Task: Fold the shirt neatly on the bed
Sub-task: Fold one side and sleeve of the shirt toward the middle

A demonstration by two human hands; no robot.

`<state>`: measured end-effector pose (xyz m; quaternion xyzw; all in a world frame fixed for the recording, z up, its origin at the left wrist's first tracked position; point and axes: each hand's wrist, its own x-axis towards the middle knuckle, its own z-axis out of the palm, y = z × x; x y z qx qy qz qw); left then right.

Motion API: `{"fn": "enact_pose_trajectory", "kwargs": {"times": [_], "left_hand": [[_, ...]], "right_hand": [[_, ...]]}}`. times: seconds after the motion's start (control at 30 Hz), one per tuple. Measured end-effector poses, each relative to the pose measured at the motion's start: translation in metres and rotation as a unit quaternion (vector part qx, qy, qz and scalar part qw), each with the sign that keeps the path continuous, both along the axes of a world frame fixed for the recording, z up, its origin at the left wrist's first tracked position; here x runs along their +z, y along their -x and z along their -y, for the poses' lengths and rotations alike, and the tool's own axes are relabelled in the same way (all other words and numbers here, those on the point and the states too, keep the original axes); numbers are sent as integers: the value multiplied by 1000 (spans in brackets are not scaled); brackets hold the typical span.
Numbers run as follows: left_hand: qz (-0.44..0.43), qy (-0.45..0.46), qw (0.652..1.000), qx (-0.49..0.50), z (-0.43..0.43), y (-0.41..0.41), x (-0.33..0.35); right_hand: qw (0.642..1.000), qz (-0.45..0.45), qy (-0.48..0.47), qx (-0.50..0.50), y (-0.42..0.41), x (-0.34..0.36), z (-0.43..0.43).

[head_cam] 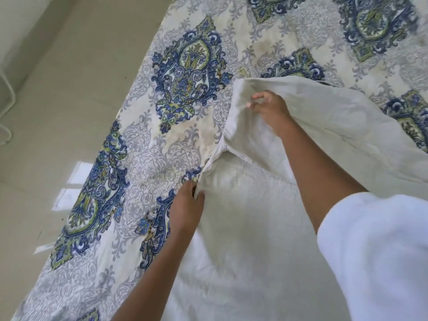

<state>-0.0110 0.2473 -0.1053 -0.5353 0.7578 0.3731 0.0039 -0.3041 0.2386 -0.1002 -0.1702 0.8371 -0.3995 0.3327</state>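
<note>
White-sleeved right hand [269,107] and left hand [187,205] each pinch 1 shirt [243,218] on 1 bed [143,149].

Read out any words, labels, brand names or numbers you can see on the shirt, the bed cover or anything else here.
None: no readable text anywhere in the head view.
The cream woven shirt shows no label, tag or print.
The blue, green and grey damask-patterned bedspread carries only ornament, no letters or numbers.
The white sleeve is plain.
</note>
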Motion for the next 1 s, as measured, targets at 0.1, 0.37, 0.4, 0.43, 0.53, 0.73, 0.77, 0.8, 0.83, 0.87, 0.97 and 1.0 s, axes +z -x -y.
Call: {"fn": "enact_pose_trajectory", "kwargs": {"times": [0.1,0.37,0.4,0.43,0.53,0.73,0.77,0.8,0.83,0.87,0.97,1.0], "left_hand": [[16,-28,999,18,-15,-18,3],[29,36,997,-57,-50,-42,19],[20,70,991,-109,-59,-44,20],[15,98,983,-153,-69,-45,21],[34,160,963,-216,-98,-47,12],[78,199,956,-201,-116,-60,3],[83,204,951,-216,-117,-61,4],[86,208,947,-228,-119,-62,4],[88,210,944,-238,-120,-64,4],[91,211,941,-248,-121,-65,4],[102,212,934,-270,-126,-69,5],[99,212,932,-275,-129,-69,6]], "right_hand": [[998,-50,-19,16,4,-2,7],[935,-220,-262,90,27,27,9],[910,-270,-304,83,33,29,4],[894,-298,-326,79,36,28,-1],[917,-263,-294,65,30,24,-13],[955,-262,-107,-90,-21,17,-55],[958,-249,-89,-109,-33,15,-64],[959,-244,-80,-120,-48,12,-74],[956,-252,-73,-129,-63,11,-84],[950,-269,-63,-144,-79,13,-92],[949,-255,-40,-183,-126,14,-111],[963,-193,-56,-182,-141,10,-114]]}}
